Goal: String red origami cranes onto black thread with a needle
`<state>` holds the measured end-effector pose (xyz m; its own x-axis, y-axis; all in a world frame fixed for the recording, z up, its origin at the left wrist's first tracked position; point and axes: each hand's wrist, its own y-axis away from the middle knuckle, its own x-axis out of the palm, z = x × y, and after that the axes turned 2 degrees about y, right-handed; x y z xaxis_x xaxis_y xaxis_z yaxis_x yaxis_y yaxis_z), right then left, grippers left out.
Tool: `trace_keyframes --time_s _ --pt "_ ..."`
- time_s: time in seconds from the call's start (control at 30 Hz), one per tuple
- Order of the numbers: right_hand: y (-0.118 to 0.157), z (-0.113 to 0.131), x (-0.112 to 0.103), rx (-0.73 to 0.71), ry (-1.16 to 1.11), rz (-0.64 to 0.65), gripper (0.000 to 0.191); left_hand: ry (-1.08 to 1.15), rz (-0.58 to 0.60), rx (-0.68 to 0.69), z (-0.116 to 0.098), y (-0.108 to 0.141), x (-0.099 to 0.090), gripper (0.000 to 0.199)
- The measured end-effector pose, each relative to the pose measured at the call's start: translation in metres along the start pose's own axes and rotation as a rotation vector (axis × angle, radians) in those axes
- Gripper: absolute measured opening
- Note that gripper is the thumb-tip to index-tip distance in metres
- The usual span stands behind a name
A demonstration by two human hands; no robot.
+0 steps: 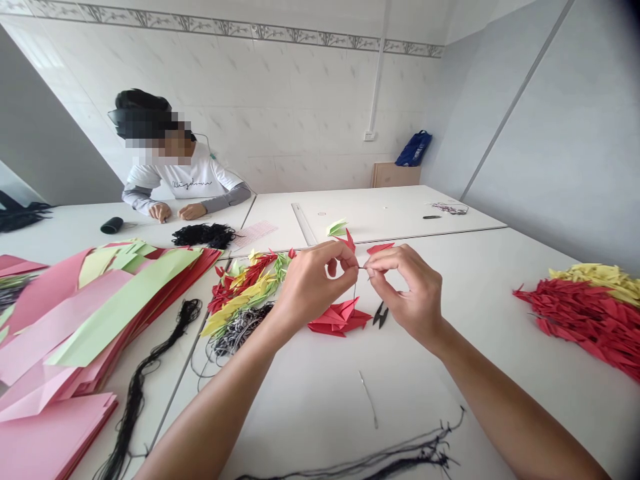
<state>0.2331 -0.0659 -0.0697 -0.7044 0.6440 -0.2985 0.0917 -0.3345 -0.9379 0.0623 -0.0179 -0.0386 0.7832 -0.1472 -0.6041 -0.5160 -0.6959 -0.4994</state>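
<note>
Fingertips pressed together, my left hand (317, 277) and my right hand (413, 287) meet over the middle of the table, pinching a thin black thread (355, 292) between them. The thread hangs down to a small pile of folded red paper cranes (340, 319) just beneath. Close by my right hand lie small dark thread snips (381, 316), partly behind its fingers. More red folded paper (381, 248) shows beyond my hands. A thin silvery needle-like piece (369, 400) rests on the table nearer to me. Black threads with knotted ends (400, 460) lie at the front edge.
Coloured paper sheets (120, 320) and a black thread bundle (145, 373) cover the left. Strung cranes (250, 287) lie beside grey cord (243, 330). Red folded paper (580, 327) is heaped right. Across the table sits a person (185, 173) near black thread (205, 235).
</note>
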Motion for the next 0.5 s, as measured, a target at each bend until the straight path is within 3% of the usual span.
trace_keyframes --time_s 0.37,0.5 --pt "0.0004 -0.0039 0.0005 0.032 0.020 -0.007 0.019 -0.002 0.000 -0.018 0.0014 -0.0006 -0.0019 0.007" --pt "0.0011 -0.0027 0.0015 -0.024 0.025 -0.002 0.020 -0.013 0.007 -0.011 0.0027 -0.0007 0.0006 0.007"
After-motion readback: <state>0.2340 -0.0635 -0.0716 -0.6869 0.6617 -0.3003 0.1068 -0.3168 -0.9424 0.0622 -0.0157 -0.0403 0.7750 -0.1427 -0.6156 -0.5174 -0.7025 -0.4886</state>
